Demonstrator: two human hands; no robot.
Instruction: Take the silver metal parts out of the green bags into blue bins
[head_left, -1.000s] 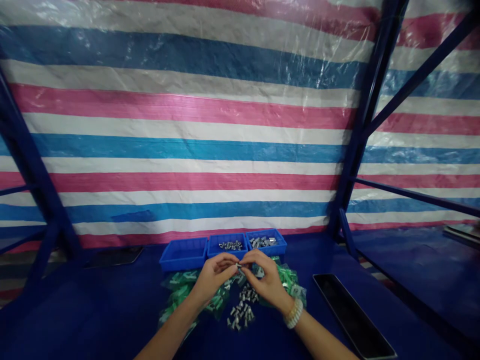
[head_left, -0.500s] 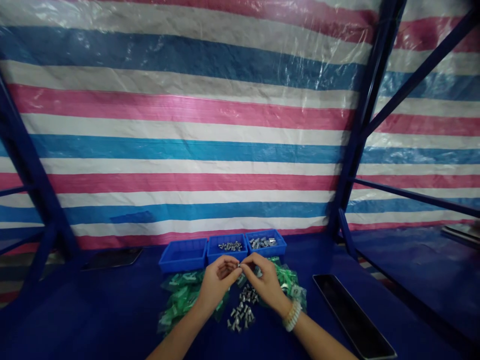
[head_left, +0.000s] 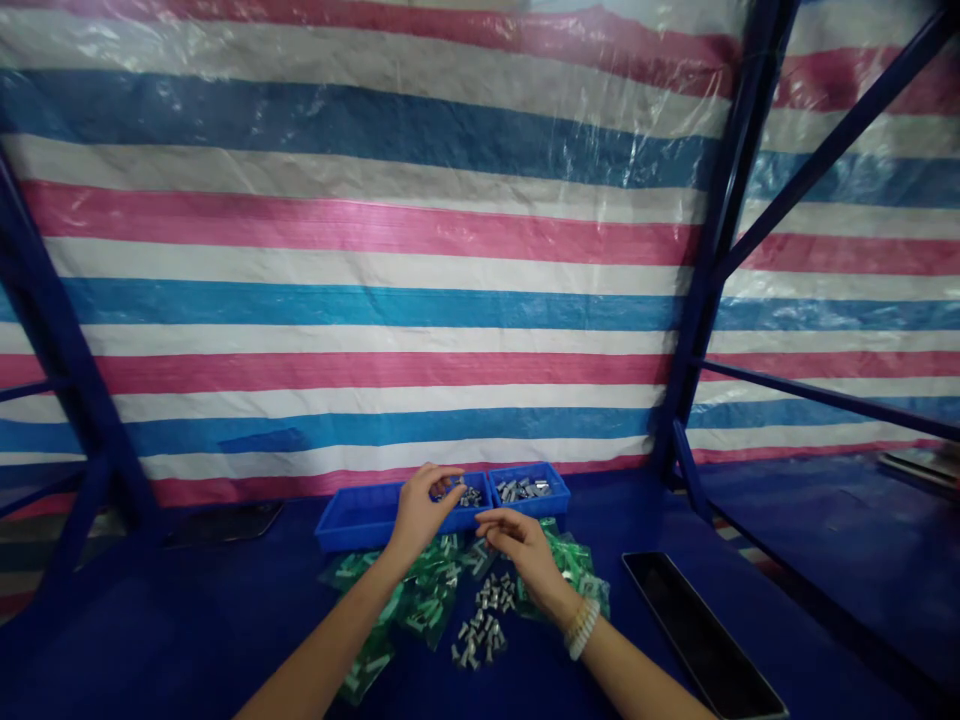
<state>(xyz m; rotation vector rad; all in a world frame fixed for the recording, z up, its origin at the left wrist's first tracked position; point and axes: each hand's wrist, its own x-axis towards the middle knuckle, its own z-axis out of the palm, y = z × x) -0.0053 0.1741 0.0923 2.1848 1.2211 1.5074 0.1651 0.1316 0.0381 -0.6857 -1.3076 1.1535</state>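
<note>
Over the middle blue bin (head_left: 480, 508), which holds small metal parts (head_left: 470, 497), my left hand (head_left: 425, 505) pinches a tiny metal piece between thumb and fingers. My right hand (head_left: 517, 548), with beaded bracelets at the wrist, hovers just in front of the bins, fingers bent and slightly apart, nothing visible in them. Below and between the hands lies a pile of small metal parts (head_left: 480, 635) on the blue table. Green and clear plastic bags lie at the left (head_left: 431, 595) and the right (head_left: 574, 560) of the pile.
A left blue bin (head_left: 356, 515) and a right bin (head_left: 530, 490) with metal pieces flank the middle one. A dark phone-like slab (head_left: 701, 635) lies at the right, another dark flat object (head_left: 225, 523) at the left. Blue frame posts (head_left: 705, 270) stand before striped sheeting.
The hands have parted. My left hand has moved up and forward over the middle bin; my right hand has loosened its pinch and stays near the same place.
</note>
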